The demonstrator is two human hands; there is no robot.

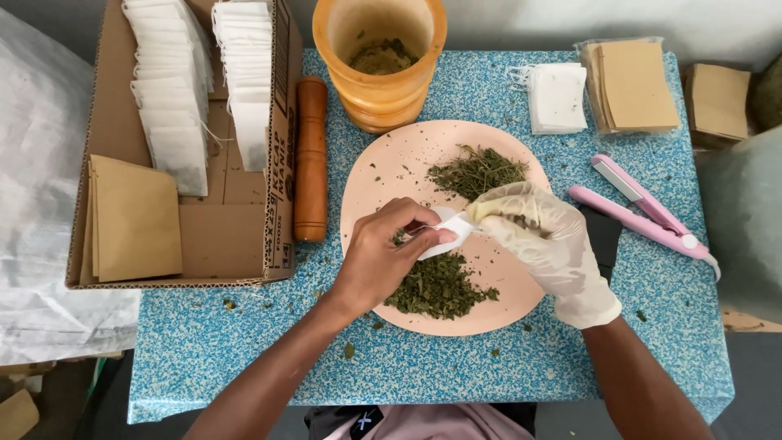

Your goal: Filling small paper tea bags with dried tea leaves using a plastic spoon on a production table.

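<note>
My bare left hand (383, 253) pinches a small white filter sachet (446, 231) over a pale pink plate (383, 167). My right hand (547, 244), in a thin white glove, meets the sachet's right edge with its fingertips. On the plate lie two heaps of dried green herb, one at the back (476, 169) and one at the front (440, 287) just below my hands.
An orange wooden mortar (381, 81) with ground herb stands behind the plate, its brown pestle (310, 159) lying to the left. A cardboard box (220, 228) holds white sachets and brown envelopes. More sachets (557, 98), envelopes (634, 85) and a pink sealing clamp (643, 212) lie at right.
</note>
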